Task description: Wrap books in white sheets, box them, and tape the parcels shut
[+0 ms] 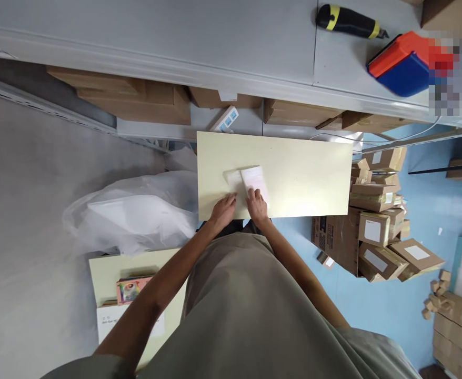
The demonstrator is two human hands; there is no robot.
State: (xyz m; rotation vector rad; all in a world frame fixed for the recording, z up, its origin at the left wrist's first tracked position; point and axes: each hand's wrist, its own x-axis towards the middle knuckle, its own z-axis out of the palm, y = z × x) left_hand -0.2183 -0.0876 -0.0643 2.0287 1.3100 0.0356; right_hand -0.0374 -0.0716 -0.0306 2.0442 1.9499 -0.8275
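Observation:
On a pale yellow table (305, 173) lies a small white flat packet (252, 181) with a folded flap. My left hand (223, 208) rests at the packet's near left corner, fingertips touching its edge. My right hand (257, 204) presses on the packet's near right part. Both hands lie flat on it; neither lifts it off the table.
A grey shelf runs along the top, bearing a black and yellow tool (347, 20) and a red and blue box (402, 63). Cardboard boxes (377, 221) pile up at the right on a blue floor. A white plastic bag (136, 210) sits left; a second table (104, 273) holds a colourful box.

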